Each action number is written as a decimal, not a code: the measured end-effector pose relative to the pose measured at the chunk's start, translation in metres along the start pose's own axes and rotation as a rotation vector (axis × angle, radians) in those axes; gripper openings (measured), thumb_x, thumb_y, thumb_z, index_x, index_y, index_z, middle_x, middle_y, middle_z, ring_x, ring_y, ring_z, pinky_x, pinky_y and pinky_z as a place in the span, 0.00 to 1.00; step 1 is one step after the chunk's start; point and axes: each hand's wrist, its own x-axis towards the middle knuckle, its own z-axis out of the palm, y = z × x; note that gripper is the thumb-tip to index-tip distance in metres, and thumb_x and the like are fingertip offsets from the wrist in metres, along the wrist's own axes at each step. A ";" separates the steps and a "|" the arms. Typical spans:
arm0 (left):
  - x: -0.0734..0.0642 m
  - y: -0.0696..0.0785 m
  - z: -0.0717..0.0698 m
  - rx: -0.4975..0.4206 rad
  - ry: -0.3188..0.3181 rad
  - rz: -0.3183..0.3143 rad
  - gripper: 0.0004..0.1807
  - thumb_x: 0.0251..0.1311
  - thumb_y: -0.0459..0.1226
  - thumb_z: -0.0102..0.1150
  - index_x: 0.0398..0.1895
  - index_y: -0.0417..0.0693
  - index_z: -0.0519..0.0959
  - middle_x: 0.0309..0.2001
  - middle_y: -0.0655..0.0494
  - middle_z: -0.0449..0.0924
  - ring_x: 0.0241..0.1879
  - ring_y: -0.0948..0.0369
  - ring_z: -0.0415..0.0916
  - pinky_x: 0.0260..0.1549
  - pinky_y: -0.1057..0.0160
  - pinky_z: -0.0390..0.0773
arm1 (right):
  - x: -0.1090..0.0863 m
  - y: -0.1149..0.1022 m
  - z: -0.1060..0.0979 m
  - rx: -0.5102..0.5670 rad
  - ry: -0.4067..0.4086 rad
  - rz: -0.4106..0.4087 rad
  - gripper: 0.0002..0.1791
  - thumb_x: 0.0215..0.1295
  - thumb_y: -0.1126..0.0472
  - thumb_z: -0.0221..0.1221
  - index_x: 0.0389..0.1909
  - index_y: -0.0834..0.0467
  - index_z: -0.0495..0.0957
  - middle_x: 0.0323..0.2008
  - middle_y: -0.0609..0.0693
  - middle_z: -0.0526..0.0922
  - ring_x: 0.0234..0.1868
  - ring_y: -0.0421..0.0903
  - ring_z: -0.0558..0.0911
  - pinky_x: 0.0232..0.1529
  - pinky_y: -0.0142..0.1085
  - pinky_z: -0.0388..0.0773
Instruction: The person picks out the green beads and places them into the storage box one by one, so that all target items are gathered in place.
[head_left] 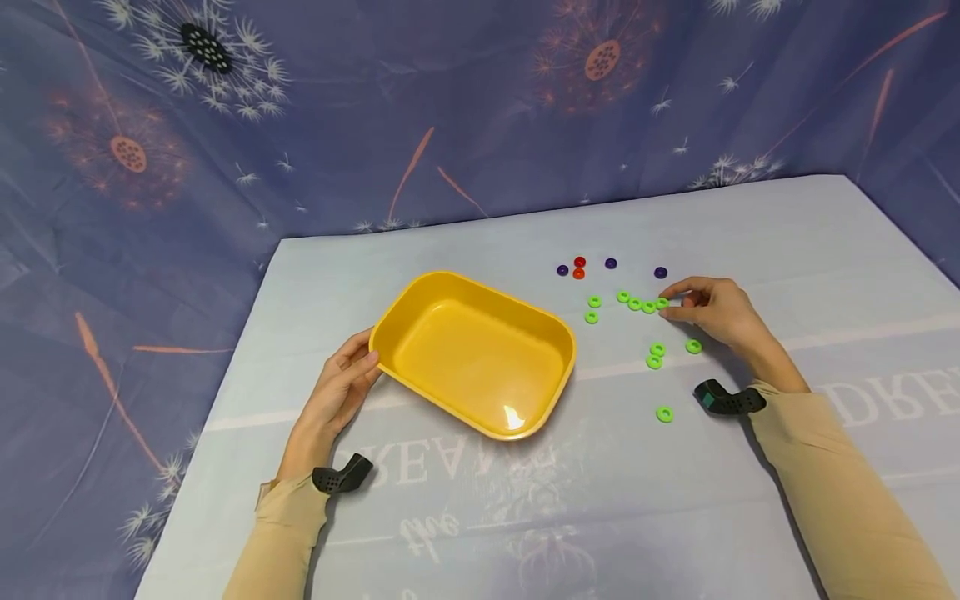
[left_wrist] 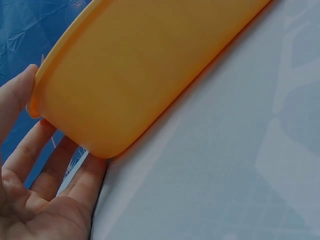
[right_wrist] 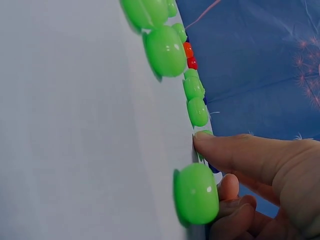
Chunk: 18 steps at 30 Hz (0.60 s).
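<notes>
Left hand (head_left: 339, 385) grips a yellow tray (head_left: 472, 358); right hand (head_left: 716, 312) pinches a green ring (head_left: 663, 303).
Head: the grip is at the tray's left end; the ring lies right of the tray, among other green rings (head_left: 693, 346). Left wrist: thumb on the tray's rim, fingers spread below. Right wrist: thumb mostly hides the ring.

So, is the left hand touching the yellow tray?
Touching: the left wrist view shows the left hand with its thumb against the yellow tray.
</notes>
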 end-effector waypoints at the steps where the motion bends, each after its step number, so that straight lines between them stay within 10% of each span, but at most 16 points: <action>1: 0.000 0.000 0.000 0.002 0.000 -0.001 0.16 0.70 0.27 0.50 0.57 0.47 0.76 0.55 0.53 0.74 0.53 0.61 0.73 0.56 0.68 0.77 | 0.000 0.000 0.000 0.000 -0.001 0.004 0.19 0.64 0.58 0.66 0.51 0.64 0.80 0.27 0.49 0.73 0.26 0.42 0.67 0.23 0.32 0.64; 18: 0.000 0.000 -0.003 -0.006 0.032 -0.016 0.16 0.70 0.27 0.51 0.56 0.50 0.76 0.55 0.54 0.73 0.52 0.62 0.75 0.55 0.69 0.77 | 0.002 -0.001 0.002 0.022 0.032 0.007 0.20 0.63 0.58 0.66 0.52 0.66 0.79 0.25 0.45 0.73 0.24 0.39 0.66 0.21 0.32 0.63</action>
